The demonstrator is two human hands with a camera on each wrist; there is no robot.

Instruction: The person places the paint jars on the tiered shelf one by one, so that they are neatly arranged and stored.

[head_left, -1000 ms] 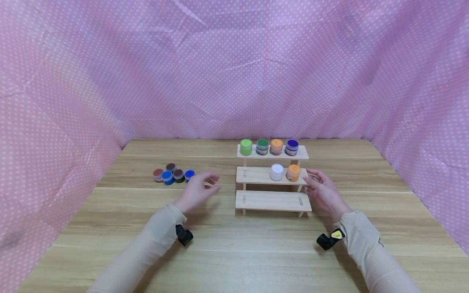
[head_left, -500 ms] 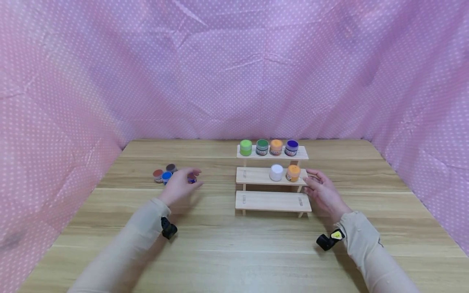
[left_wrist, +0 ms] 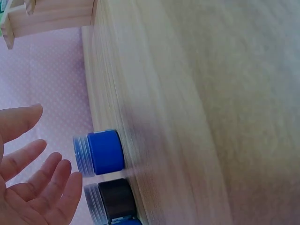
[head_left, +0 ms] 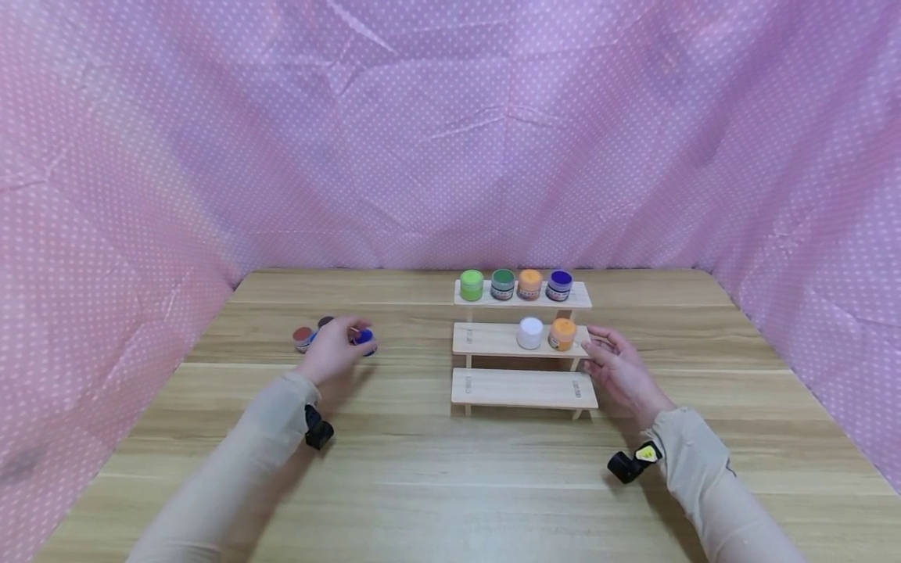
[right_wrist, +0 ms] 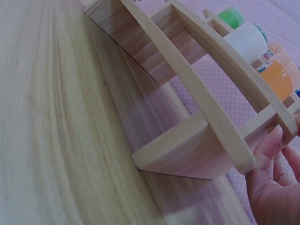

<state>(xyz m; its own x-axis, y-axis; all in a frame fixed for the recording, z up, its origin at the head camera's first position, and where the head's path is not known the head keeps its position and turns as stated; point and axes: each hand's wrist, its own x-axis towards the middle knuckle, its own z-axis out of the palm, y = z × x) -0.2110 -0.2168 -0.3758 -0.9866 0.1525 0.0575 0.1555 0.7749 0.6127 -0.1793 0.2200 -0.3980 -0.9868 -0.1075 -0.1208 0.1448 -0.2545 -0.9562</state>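
Note:
In the head view my left hand (head_left: 331,352) hovers at the left group of paint jars, thumb and fingers spread beside a blue paint jar (head_left: 364,341). The left wrist view has the fingers apart and off that upright, clear-lidded jar, with a black paint jar (left_wrist: 118,199) close by. My right hand (head_left: 622,374) holds the right end of a three-tier wooden display rack (head_left: 524,389). Seen from the right wrist, the thumb presses the rack's end by the middle tier, with fingers curled behind. A white paint jar (head_left: 529,334) and an orange paint jar (head_left: 562,335) stand on that tier.
Light green (head_left: 472,286), dark green (head_left: 503,285), light orange (head_left: 529,285) and purple (head_left: 559,286) jars line the top tier. A reddish-brown jar (head_left: 303,338) and a dark brown jar (head_left: 325,321) sit left of and behind my left hand. Pink dotted cloth (head_left: 450,156) hangs behind the table.
My left hand has moved left from the space between jars and rack to the blue jar, covering part of the group. The right hand stays at the rack's end.

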